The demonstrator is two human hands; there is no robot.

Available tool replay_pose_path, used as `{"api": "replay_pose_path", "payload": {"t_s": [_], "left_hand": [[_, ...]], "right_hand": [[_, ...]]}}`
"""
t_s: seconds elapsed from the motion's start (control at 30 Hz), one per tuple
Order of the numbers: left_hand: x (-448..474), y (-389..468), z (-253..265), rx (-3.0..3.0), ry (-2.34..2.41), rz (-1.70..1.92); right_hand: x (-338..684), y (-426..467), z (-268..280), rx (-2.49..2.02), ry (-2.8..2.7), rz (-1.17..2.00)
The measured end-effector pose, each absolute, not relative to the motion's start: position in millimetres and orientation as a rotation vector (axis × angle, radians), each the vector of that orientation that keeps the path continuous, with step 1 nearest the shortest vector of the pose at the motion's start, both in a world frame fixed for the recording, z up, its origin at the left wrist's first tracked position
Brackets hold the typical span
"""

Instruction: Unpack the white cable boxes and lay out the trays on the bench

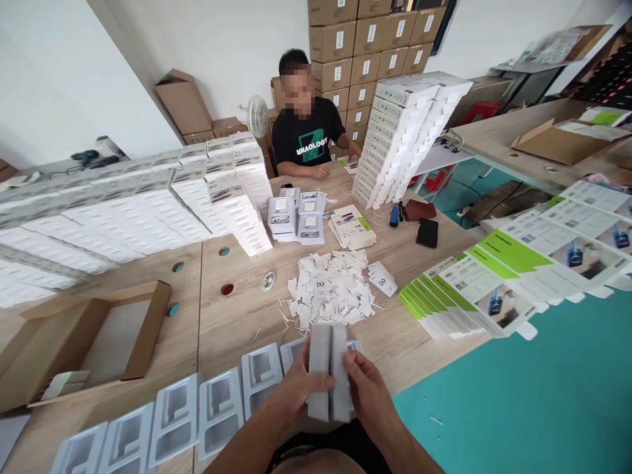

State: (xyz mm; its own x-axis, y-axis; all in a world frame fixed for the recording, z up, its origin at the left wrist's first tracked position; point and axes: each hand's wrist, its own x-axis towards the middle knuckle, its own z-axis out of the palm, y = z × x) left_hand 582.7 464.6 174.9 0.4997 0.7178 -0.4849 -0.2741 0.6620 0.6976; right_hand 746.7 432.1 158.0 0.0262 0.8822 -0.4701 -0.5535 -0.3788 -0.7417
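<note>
Close to my body, my left hand [305,382] grips a thick pale stack of paper cards or leaflets [319,368], thumb across its face. My right hand [366,382] has its fingers closed on the edge of a second, similar stack [340,372], side by side with the first. A narrow gap runs between the two. What the sheets are exactly I cannot make out. Just beyond my hands lies a loose heap of small white paper pieces [330,289]. Clear plastic trays [221,408] stand in a row to the left, the nearest partly hidden by my hands.
Across the table sits a person [316,141]. White boxes are stacked at left [123,217] and in a tall pile [395,131]. Green-and-white printed sleeves [459,296] overlap at right. Packed trays [296,217] and an open cardboard box [113,329] also stand on the table [237,322].
</note>
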Motion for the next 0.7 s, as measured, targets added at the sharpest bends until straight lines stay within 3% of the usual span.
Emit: {"api": "replay_pose_path", "payload": {"t_s": [0.17,0.27,0.5,0.6,0.7], "left_hand": [[527.7,451.6,173.3,0.533,0.862,0.719],[495.2,437.7,166.6,0.486,0.877,0.741],[468.4,415.3,170.6,0.482,0.975,0.793],[476.7,419.6,174.1,0.573,1.0,0.864],[488.7,429.1,171.2,0.65,1.043,0.852]], "right_hand": [[855.5,438.4,127.2,-1.428,-0.437,1.314],[899.0,441.8,106.4,-1.611,-0.489,1.326],[852.9,461.9,114.6,-2.237,-0.891,0.866],[790.2,461.9,138.4,-2.084,-1.015,1.06],[706.2,446.5,159.5,-1.492,-1.17,1.625]]}}
